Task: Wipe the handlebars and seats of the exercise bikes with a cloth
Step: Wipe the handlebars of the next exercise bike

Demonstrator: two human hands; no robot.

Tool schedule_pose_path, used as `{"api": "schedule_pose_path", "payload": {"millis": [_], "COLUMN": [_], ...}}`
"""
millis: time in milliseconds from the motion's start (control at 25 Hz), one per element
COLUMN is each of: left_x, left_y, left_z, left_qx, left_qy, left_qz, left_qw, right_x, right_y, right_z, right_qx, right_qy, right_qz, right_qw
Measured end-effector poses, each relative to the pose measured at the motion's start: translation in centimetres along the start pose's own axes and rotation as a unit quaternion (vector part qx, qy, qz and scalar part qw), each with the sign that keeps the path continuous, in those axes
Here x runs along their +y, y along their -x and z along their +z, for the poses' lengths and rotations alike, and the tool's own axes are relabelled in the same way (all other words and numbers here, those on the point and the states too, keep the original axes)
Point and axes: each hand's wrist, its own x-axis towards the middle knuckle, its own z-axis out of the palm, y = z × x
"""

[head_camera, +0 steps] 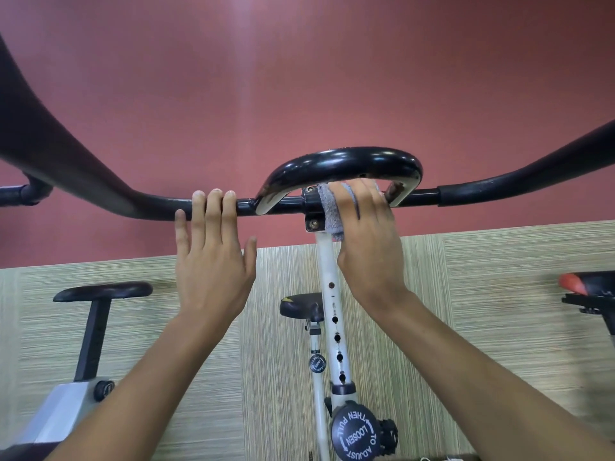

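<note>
We seem early in the job: our right hand (369,237) curls over the grey cloth (331,214), pressing it to the handlebar (466,191) beside its centre clamp (312,207), our left hand (213,261) rests open-fingered on the bar, and the black seat (301,306) beyond looks unreached.

The black knob (354,431) reads "TO ADJUST LOOSEN THEN PULL".
</note>
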Motion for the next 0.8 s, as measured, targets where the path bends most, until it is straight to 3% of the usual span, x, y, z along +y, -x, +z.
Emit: {"api": "schedule_pose_path", "payload": {"millis": [160,320,400,480,640,800], "left_x": [-0.2,0.2,0.6,1.1,1.5,1.4], "left_y": [-0.1,-0.2,-0.7,-1.6,-2.2,-1.9], "left_z": [-0.6,-0.8,-1.0,-0.9,0.2,0.9], "left_qx": [-0.016,-0.010,-0.005,0.001,0.017,0.031], "left_qy": [0.001,0.013,0.012,-0.002,0.002,0.000], "left_qz": [0.007,0.002,-0.009,-0.020,-0.028,-0.020], "left_qw": [1.000,1.000,1.000,1.000,0.999,0.999], "right_x": [-0.1,0.2,1.4,3.4,7.2,9.0], "right_y": [1.0,6.3,9.5,10.2,3.6,-0.5], "right_z": [-1.2,-5.0,-7.3,-8.5,-7.1,-3.6], "right_qx": [0.005,-0.042,-0.038,0.004,0.048,-0.061], "right_qy": [-0.081,-0.232,-0.250,-0.192,-0.029,0.094], "right_qz": [0.024,0.124,0.175,0.178,0.087,0.034], "right_qw": [0.996,0.964,0.952,0.965,0.995,0.993]}}
